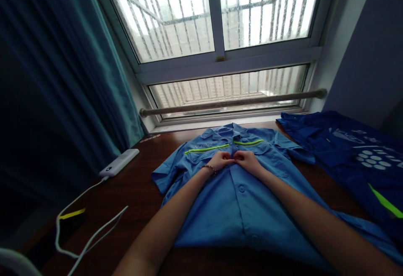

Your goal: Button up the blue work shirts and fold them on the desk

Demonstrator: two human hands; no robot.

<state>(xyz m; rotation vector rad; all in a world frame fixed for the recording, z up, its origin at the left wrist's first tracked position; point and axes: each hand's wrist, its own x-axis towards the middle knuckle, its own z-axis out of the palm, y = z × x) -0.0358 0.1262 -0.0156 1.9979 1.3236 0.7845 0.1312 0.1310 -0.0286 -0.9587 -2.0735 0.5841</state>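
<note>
A light blue short-sleeved work shirt (233, 200) with yellow-green reflective stripes lies face up on the dark wooden table (135, 188), collar toward the window. My left hand (220, 160) and my right hand (247, 160) meet at the button placket just below the chest stripes. Both have their fingers curled in a pinch on the shirt's front edges. A beaded bracelet sits on my left wrist. Two buttons show lower down the placket.
A darker blue garment (355, 158) with a white print and a yellow-green stripe lies at the right. A white power bank (119, 162) with a white cable (85, 230) rests at the left. Teal curtain (69, 79) hangs left; barred window (220, 24) and a rail stand behind.
</note>
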